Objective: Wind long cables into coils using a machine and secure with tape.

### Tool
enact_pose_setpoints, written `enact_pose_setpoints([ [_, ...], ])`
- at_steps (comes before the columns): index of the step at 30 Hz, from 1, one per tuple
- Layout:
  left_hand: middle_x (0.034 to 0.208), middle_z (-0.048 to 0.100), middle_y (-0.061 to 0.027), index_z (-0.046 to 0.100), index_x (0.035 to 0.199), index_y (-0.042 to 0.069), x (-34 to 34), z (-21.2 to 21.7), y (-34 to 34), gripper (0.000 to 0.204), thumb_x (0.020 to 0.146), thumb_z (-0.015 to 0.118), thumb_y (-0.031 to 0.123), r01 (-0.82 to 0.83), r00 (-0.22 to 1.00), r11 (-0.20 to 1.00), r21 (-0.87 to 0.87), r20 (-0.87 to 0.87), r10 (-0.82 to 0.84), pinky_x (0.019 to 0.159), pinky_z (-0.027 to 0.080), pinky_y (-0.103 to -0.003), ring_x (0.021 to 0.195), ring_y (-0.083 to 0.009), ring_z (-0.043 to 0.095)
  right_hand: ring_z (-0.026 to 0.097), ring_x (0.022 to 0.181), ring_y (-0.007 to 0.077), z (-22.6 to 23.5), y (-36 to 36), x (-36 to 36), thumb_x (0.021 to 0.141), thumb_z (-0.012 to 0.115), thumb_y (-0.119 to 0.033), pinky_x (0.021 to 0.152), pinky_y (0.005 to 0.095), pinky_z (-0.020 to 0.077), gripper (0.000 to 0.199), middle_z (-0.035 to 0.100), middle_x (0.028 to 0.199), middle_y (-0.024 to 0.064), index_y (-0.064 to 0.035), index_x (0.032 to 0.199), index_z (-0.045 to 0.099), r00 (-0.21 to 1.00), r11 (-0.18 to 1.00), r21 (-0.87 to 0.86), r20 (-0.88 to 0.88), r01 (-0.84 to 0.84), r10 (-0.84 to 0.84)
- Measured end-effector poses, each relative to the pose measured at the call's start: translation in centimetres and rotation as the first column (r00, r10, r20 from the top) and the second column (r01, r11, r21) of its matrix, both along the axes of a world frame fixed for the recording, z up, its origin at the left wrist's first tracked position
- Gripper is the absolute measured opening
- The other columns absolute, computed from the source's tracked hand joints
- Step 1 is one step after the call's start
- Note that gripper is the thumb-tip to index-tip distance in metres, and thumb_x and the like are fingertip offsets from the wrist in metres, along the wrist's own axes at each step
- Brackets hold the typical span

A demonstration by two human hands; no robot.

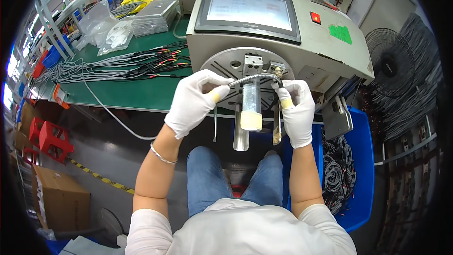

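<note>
A grey cable [252,77] arches between my two white-gloved hands, in front of the round metal plate [222,66] of a machine. My left hand [196,101] pinches it between thumb and fingers on the left. On the right, my right hand [296,108] grips its darker end, thumb and fingers closed. Just below the arch a clear-wrapped spindle [251,99] with a yellow taped tip sticks out toward me. Metal prongs [241,137] jut out around it. Another stretch of grey cable [118,119] hangs from the bench and passes behind my left wrist.
The machine [321,33] carries a screen [250,12] and a red switch [315,17]. Many grey cables with coloured ends [127,67] lie on the green bench [127,94]. At my right stands a blue bin [361,184] of coiled cables; red stools [52,139] are at left.
</note>
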State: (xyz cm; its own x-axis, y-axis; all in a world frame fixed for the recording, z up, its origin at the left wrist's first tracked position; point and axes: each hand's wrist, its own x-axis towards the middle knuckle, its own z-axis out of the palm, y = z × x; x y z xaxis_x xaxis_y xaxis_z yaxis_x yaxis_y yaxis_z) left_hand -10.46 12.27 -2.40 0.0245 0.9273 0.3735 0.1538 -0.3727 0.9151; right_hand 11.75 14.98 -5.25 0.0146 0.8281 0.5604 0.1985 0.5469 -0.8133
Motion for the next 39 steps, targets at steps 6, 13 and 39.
enact_pose_setpoints([
  [6,0.083,0.066,-0.0031,0.066,0.093,0.001,-1.2,-1.4,0.4,0.012,0.081,0.069,0.004,0.000,0.996,1.000,-0.029,0.094,0.002,0.055,0.042,-0.019,0.067,-0.0034,0.054,0.057,0.079,0.0084,-0.5,0.7,0.0,0.090,0.060,-0.002,0.075,0.0223,0.0464,0.008,0.058,0.087,0.0036,-0.0021,0.086,0.053,0.991,0.994,0.024,0.075,0.106,-0.108],
  [13,0.076,0.062,-0.0045,0.062,0.088,0.002,-13.6,-10.6,-1.5,0.011,0.081,0.067,0.008,-0.104,0.985,0.965,-0.240,0.110,0.133,0.050,0.038,-0.020,0.055,-0.0050,0.047,0.058,0.080,0.0087,-0.5,1.1,0.1,0.090,0.061,-0.003,0.077,0.0225,0.0459,0.008,0.058,0.087,0.0036,-0.0019,0.085,0.054,0.994,0.997,0.034,0.086,0.067,-0.070],
  [39,0.078,0.063,-0.0097,0.064,0.085,0.002,-16.0,-13.9,-3.1,0.015,0.077,0.069,0.014,0.037,0.987,0.919,-0.392,0.158,0.028,0.055,0.043,-0.024,0.061,-0.0115,0.053,0.060,0.076,0.0119,-6.4,-5.4,10.2,0.095,0.054,-0.016,0.075,0.0259,0.0476,0.019,0.066,0.093,0.0073,0.0001,0.097,0.064,0.945,0.919,-0.225,0.040,0.324,-0.323],
])
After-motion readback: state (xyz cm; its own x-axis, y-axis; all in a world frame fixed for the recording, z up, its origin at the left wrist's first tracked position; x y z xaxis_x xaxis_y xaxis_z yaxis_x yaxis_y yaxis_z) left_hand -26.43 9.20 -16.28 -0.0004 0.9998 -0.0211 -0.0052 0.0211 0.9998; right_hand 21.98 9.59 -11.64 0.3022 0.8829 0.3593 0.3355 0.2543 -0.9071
